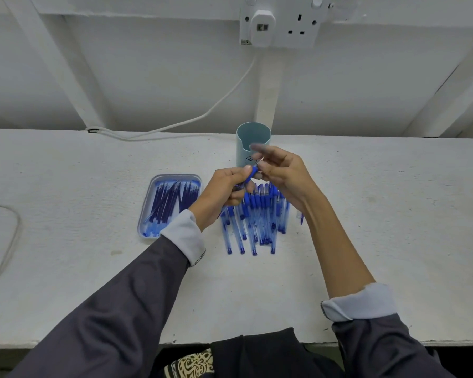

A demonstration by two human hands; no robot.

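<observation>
Two grips: left hand (221,195) clamped round slim blue plastic pen (250,177), right hand (281,173) pinching its thin silver-tipped refill (261,160). Risks bending or dropping refill if pushed off-axis.

Premises present as a small assembly workstation, not a home or office. A bare white-painted bench (66,186) runs along a wall braced with white struts (66,66). A double socket (298,25) overhead carries a plugged adapter (262,27), its cable (230,96) trailing down to the bench. Stock is laid out in bulk: identical blue pens (257,222) in a row, loose refills (170,203) in a tray (175,176), one pale cup (243,148) behind
</observation>
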